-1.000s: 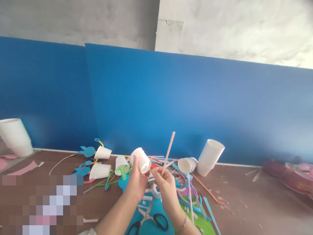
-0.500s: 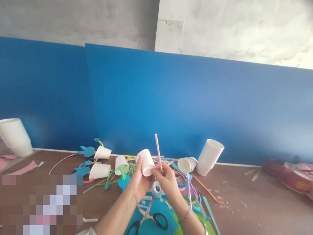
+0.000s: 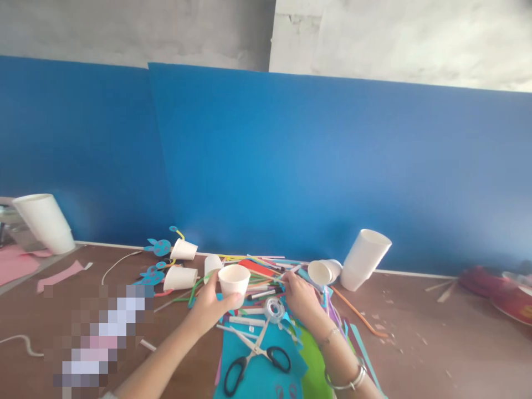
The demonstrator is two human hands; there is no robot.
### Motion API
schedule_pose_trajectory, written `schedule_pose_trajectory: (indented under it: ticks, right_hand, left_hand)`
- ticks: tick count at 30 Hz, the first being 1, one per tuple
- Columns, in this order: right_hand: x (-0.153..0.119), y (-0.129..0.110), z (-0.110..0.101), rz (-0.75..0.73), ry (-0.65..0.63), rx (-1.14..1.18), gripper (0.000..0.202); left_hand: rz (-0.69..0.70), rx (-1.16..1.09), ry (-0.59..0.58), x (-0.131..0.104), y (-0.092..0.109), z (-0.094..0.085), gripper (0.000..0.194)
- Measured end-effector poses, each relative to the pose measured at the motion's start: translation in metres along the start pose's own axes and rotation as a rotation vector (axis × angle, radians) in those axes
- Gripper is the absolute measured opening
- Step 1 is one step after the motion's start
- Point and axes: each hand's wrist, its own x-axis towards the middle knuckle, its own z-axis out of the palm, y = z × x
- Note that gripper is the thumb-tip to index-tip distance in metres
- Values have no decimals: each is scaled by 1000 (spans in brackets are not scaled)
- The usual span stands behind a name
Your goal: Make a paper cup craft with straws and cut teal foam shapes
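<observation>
Holding the cup (image 3: pixel 233 287) mouth up above the near part of the clutter, the left hand (image 3: pixel 211 305) has its fingers clamped round the wall, thumb on the near side. A moment ago the cup was tipped with its base toward the right hand (image 3: pixel 301 296), which held a straw upright beside it. Now the base is turned down and the right hand has moved off to the pile of straws (image 3: pixel 249 258), its fingers low and bunched. A pale stick runs left from them; I cannot tell whether they grip it or merely touch it. With the hands apart, the joint handling of the base looks interrupted, and I see no straw standing from the cup.

Nearer lie a tape roll (image 3: pixel 269 310) and scissors (image 3: pixel 257 350), blades open, on a blue sheet (image 3: pixel 257 382). Right of the right hand, two nested cups (image 3: pixel 321 273) lie tipped beside a leaning stack (image 3: pixel 366 260) on the surface (image 3: pixel 415 354).
</observation>
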Motion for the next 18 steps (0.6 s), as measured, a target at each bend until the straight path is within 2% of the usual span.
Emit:
schedule_pose_trajectory:
  ticks: [2,4,7,10,15,18]
  right_hand:
    - [-2,-9,1,-15,26,-65,31]
    - [-4,-16,1,-33,33,-104,33]
    - [-5,-21,2,-72,-7,-129,31]
    - [-6,-20,5,-96,-69,-156,31]
    - [-6,-19,11,-98,-157,-171,32]
    - [-10,-21,12,-84,-170,-145,32]
  left_hand:
    - [52,33,49,1,-10,-12,49]
    - [68,29,48,4,-16,-21,50]
    - [79,117,-12,5,-14,-29,49]
    - [90,242,-123,1,4,-29,49]
    - [59,432,-228,-6,45,-23,43]
    - [16,511,-298,-4,55,-22,50]
